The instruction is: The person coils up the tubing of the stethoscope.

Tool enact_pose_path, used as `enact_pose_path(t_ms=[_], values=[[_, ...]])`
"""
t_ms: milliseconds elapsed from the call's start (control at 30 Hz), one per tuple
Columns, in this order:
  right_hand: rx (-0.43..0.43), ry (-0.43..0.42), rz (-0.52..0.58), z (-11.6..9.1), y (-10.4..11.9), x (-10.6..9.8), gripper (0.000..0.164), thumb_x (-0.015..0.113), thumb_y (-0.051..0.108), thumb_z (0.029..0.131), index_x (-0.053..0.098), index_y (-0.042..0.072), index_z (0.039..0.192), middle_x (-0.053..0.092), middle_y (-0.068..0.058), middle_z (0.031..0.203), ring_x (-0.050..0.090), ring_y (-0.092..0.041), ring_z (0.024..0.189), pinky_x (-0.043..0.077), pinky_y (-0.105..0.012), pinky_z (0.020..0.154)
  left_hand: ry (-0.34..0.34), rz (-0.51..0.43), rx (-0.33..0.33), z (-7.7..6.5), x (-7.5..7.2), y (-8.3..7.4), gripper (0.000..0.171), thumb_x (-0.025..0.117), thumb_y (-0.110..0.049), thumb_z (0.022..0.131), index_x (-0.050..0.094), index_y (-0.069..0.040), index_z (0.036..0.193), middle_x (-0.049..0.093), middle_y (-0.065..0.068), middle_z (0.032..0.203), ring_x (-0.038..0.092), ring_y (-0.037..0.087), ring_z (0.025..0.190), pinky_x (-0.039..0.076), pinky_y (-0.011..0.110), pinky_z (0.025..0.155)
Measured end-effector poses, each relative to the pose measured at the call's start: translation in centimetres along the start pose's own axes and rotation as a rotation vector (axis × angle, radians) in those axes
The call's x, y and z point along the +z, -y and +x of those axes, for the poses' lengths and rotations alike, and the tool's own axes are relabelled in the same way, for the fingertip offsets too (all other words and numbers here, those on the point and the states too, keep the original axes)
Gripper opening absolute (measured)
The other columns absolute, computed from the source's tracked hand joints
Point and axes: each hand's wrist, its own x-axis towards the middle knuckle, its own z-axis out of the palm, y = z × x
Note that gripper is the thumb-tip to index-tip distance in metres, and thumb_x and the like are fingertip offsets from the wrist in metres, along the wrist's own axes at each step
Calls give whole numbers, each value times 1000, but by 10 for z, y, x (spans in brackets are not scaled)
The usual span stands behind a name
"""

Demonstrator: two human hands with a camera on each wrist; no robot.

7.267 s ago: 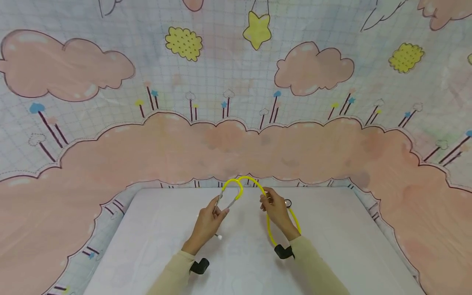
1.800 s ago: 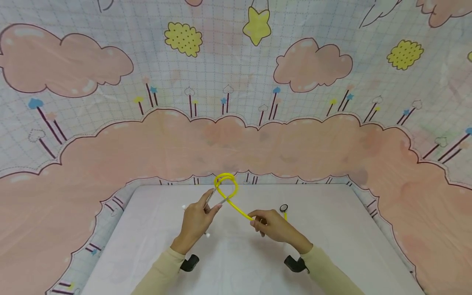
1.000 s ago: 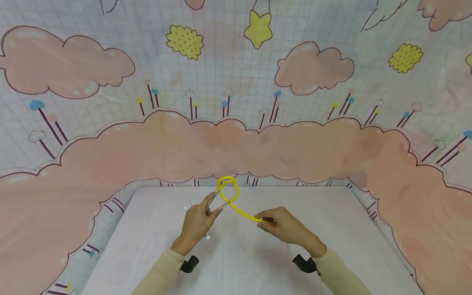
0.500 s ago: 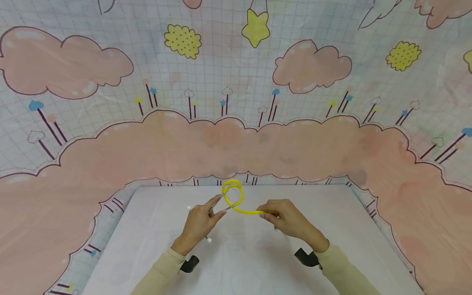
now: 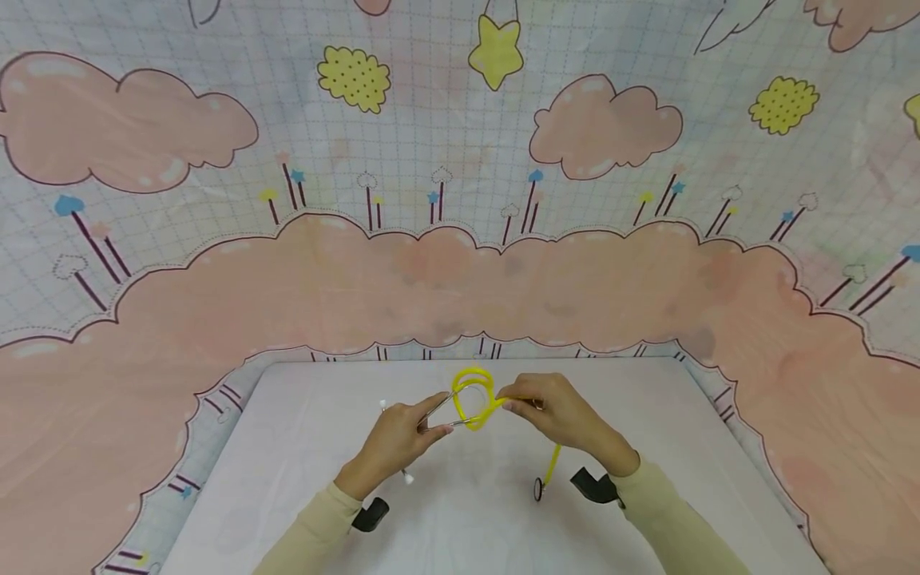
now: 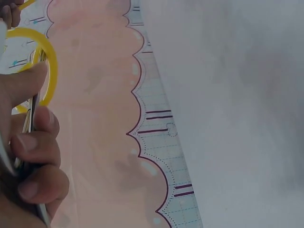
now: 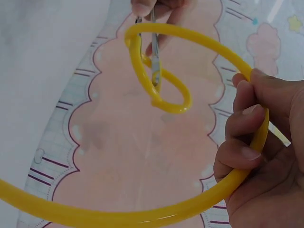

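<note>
A stethoscope with yellow tubing (image 5: 474,372) is held up over the white table between both hands. My left hand (image 5: 394,435) grips its metal ear tubes (image 6: 33,107), and white ear tips (image 5: 409,478) stick out beyond the hand. Around the far ends of the metal tubes, the tubing makes a loop. My right hand (image 5: 568,411) holds the tubing close to the right of that loop, fingers curled round it in the right wrist view. From under the right hand, a length of tubing hangs down to the round chest piece (image 5: 538,489).
The white tabletop (image 5: 287,447) extends beneath both hands. Behind and beside it hangs a cloth (image 5: 460,287) printed with pink clouds and yellow shapes. A black wrist camera (image 5: 370,515) sits at the left cuff, another black camera (image 5: 595,485) at the right.
Since the earliest frame, the tubing has been wound into a loop at the ear tubes. Lately both hands have drawn closer together, the right rising, and the chest piece has swung into view below it.
</note>
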Motion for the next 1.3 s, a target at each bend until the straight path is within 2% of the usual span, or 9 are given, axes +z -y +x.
enact_pose_path(t_ms=[167, 367, 500, 767, 1000, 1133, 1300], values=[[-2, 12, 2, 4, -2, -2, 16, 64, 24, 87, 71, 18, 99, 59, 6, 72, 43, 1, 60, 40, -16, 53, 71, -7, 37, 0, -3, -2, 53, 71, -40, 80, 57, -23, 128, 41, -18, 51, 32, -4, 45, 31, 15, 44], [-43, 17, 23, 10, -10, -4, 14, 68, 17, 84, 72, 17, 97, 62, 8, 76, 43, 0, 61, 40, -16, 53, 162, -43, 126, -1, -9, -7, 53, 67, -42, 82, 56, -21, 130, 39, -17, 52, 28, -6, 45, 29, 13, 45], [-73, 18, 60, 14, -17, -4, 14, 69, 18, 82, 73, 17, 95, 61, 9, 76, 43, -1, 62, 39, -16, 54, 210, -91, 178, -2, -12, -12, 53, 65, -44, 83, 56, -20, 130, 35, -17, 52, 26, -6, 46, 27, 12, 46], [-67, 22, 114, 19, -23, -3, 14, 69, 14, 81, 73, 16, 94, 64, 6, 76, 42, -1, 62, 38, -15, 55, 234, -127, 254, -2, -19, -23, 51, 64, -46, 83, 57, -24, 128, 29, -17, 53, 24, -7, 48, 25, 11, 49], [-89, 53, 168, 25, -10, -8, 12, 68, 4, 81, 72, 7, 92, 65, -3, 76, 40, -1, 61, 37, -14, 55, 266, -142, 259, -2, -23, -33, 50, 65, -46, 83, 58, -25, 127, 28, -16, 54, 26, -6, 49, 25, 10, 49], [-90, 66, 228, 27, -1, -14, 11, 67, 3, 81, 71, 4, 91, 62, -7, 73, 38, 0, 60, 35, -15, 55, 263, -153, 259, -3, -24, -34, 50, 63, -47, 83, 58, -25, 127, 28, -17, 54, 26, -6, 48, 25, 10, 48], [-85, 69, 257, 28, -2, -15, 11, 66, 4, 83, 71, 3, 92, 59, -9, 70, 35, 0, 59, 34, -16, 54, 243, -165, 293, -2, -22, -35, 49, 63, -46, 83, 58, -25, 127, 28, -16, 55, 25, -7, 49, 23, 9, 48]])
